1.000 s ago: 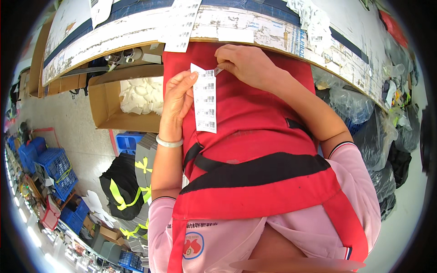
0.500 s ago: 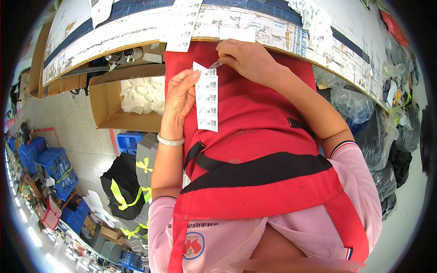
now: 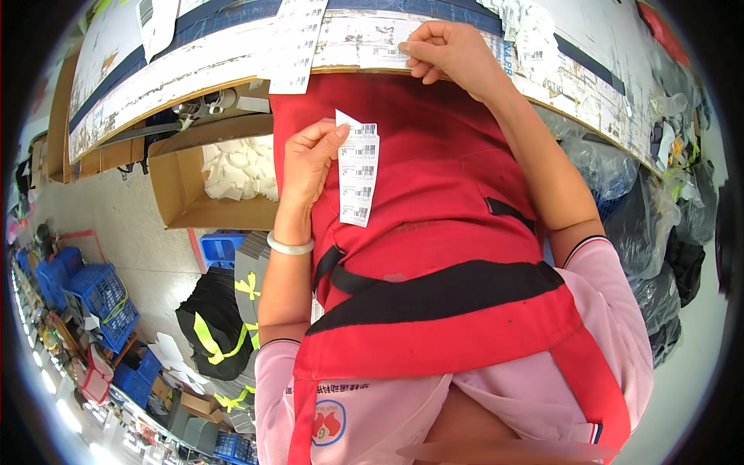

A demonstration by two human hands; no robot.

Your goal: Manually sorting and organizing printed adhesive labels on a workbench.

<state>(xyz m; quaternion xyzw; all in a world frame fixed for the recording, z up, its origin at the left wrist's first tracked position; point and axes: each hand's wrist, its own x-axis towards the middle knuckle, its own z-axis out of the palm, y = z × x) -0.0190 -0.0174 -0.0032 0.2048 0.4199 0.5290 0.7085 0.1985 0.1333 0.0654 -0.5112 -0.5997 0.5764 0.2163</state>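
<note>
My left hand (image 3: 315, 157) pinches the top of a strip of white barcode labels (image 3: 358, 177) between thumb and finger. The strip hangs down in front of my red apron (image 3: 434, 170), its top corner folded to a point. Over the table's near edge, my right hand (image 3: 453, 58) is closed, thumb against forefinger, with a small label (image 3: 402, 51) at the fingertips. Those fingertips are at the right end of a white printed piece (image 3: 380, 50) lying on the table; whether they press on it is hard to tell.
Another long label strip (image 3: 296, 50) hangs over the edge of the worn white table (image 3: 209, 58). A pile of white labels (image 3: 535, 35) lies at the right. Below the table stands a cardboard box (image 3: 174, 186) of white scraps. Clear plastic bags (image 3: 632, 225) crowd the right side.
My right hand has moved away from the strip in my left hand, up and right to the table edge, carrying a small label. My left hand stays nearly in place with the strip.
</note>
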